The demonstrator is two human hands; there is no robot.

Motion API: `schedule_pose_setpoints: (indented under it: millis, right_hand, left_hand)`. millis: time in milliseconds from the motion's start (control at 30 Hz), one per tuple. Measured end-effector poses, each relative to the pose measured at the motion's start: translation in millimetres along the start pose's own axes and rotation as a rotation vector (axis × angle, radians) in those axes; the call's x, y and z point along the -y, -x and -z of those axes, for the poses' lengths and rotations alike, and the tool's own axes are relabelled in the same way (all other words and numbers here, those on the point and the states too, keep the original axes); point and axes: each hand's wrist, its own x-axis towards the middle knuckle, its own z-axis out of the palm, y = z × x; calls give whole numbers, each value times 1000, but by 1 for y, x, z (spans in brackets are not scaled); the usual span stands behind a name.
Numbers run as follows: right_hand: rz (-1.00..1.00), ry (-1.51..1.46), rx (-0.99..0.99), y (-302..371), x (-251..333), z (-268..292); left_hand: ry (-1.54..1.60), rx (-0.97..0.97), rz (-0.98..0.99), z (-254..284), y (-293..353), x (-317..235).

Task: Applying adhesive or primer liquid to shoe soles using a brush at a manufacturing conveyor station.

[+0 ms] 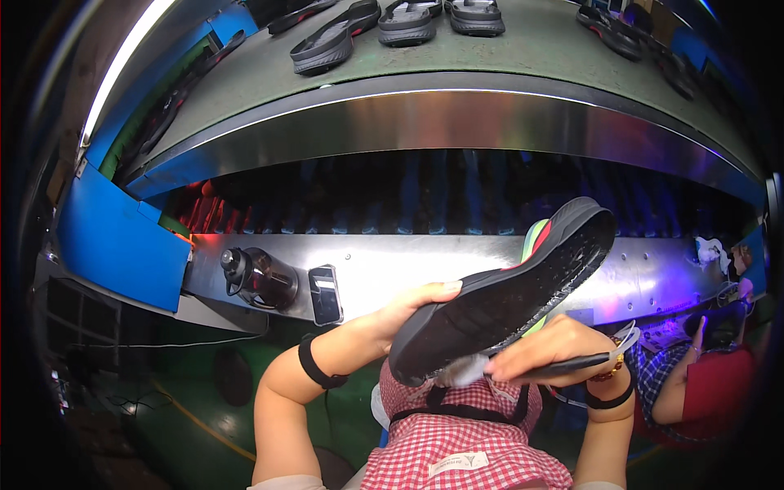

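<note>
A black shoe sole (490, 302) with red and light green accents on its side is tilted in front of my chest, its far end raised to the right. My left hand (400, 314) grips it from the left, the thumb along its upper edge. In my right hand (551, 351) is a brush (567, 365) with a dark handle. Its pale bristles look blurred and lie at the sole's lower edge, near the left end. A whitish, wet-looking line runs along that edge.
Beyond a metal rail (457, 118), several soles (408, 24) rest on a green conveyor belt (482, 59). On the metal shelf below stand a dark bottle (261, 278) and a phone (326, 294). Another person (694, 371) sits at the right.
</note>
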Motion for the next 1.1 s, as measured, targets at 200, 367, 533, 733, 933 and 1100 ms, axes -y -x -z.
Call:
schedule_pose_setpoints:
  millis: [200,367,533,733,933,1100]
  right_hand:
    - [-182,254,227,3,22,10]
    - [-176,188,-5,9,15,13]
    - [-164,308,58,19,16,20]
    - [-301,435,189,15,29,32]
    - [-322,464,128,15,34,40]
    - [-270,402,16,23,27,49]
  left_hand:
    - [-180,-58,80,-5,5,-6]
    - [-231,-53,76,-5,11,-5]
    - [-255,-113,100,-6,17,-6]
    - [-377,-169,173,-12,25,-10]
    - [-403,-220,228,-10,31,-12]
    - [-402,-232,197,-3,39,-13]
